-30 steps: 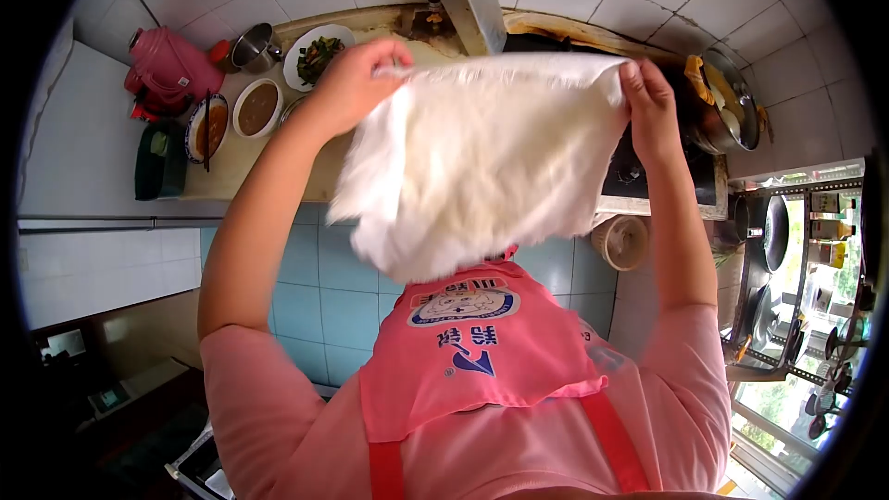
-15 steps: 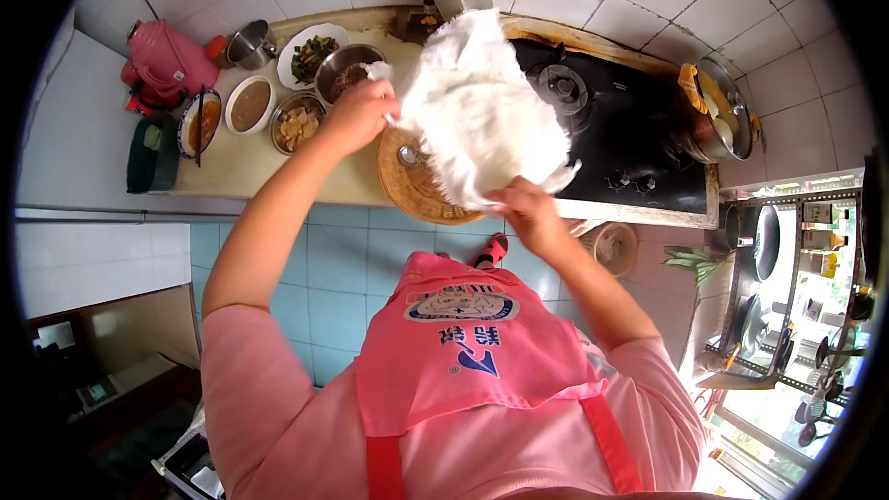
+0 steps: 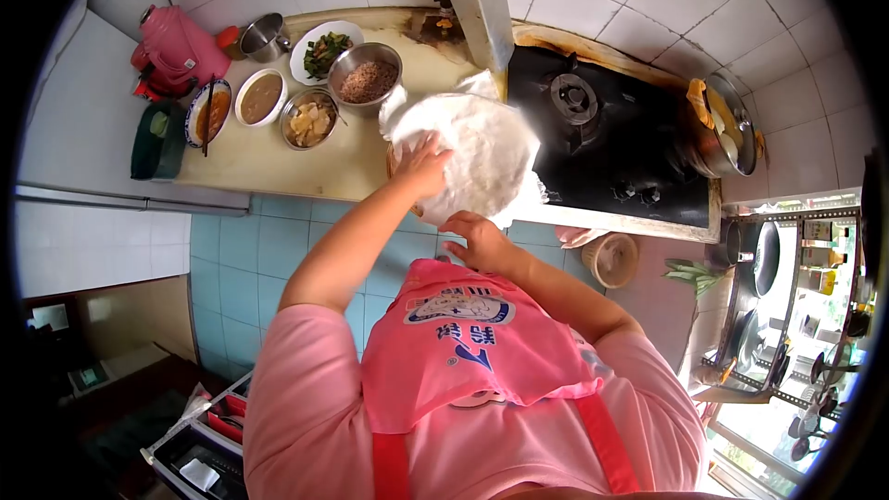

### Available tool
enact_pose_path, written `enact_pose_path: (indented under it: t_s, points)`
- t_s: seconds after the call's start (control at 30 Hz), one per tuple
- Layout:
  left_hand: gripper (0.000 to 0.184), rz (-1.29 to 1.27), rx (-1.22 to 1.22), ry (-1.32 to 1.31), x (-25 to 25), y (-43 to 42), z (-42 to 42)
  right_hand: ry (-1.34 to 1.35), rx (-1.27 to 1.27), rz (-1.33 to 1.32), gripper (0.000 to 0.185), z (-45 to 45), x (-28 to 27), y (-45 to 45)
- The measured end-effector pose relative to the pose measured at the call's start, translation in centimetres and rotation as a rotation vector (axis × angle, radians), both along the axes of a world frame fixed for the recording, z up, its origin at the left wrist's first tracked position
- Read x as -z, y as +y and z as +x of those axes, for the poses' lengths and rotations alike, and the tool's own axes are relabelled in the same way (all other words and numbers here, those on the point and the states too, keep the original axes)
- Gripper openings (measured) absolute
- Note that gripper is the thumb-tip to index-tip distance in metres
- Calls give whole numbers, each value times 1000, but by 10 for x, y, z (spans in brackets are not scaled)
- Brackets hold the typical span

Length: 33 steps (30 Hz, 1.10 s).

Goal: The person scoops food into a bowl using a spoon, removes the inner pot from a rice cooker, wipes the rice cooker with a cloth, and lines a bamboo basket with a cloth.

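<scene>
A white cloth (image 3: 482,153) with frayed edges is spread over a round wooden piece on the counter, which it now hides almost wholly. My left hand (image 3: 424,169) rests on the cloth's left part, fingers stretched out. At the near edge of the cloth is my right hand (image 3: 477,239), its fingers and thumb apart. Beyond the cloth's left corner stands a steel bowl (image 3: 369,83) of reddish-brown grains. Left of it are a smaller metal bowl (image 3: 308,118) with pale pieces and a white plate (image 3: 326,52) with cooked greens.
On the right lies a black gas stove (image 3: 607,134), with a pot (image 3: 727,130) at its far end. A bowl of brown liquid (image 3: 261,97), a bowl with chopsticks (image 3: 206,120) and a pink thermos (image 3: 188,46) stand left. A post (image 3: 486,9) rises behind the cloth.
The cloth, held up by both hands before, has come down over the round wooden piece. My left hand has moved right onto it; my right hand has let go and moved nearer my body.
</scene>
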<state>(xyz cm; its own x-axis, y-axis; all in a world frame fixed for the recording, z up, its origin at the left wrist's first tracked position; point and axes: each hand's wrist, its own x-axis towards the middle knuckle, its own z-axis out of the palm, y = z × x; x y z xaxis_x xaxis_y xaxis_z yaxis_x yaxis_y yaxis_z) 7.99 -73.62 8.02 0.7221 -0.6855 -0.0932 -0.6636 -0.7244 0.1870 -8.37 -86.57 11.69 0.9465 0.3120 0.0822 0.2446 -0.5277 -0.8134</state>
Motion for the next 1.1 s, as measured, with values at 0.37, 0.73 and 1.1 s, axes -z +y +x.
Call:
enact_pose_path:
  t_s: [0.37,0.73,1.1]
  points:
    - [49,-761,-483,-32,-8,38,-12,-120,600,-72,39,6,18,-85]
    - [53,-1080,-1110,1364,23,66,-89,-112,116,-138,26,46,2,-26]
    - [29,-827,-798,1652,-37,47,-74,364,83,415,13,55,-50,-4]
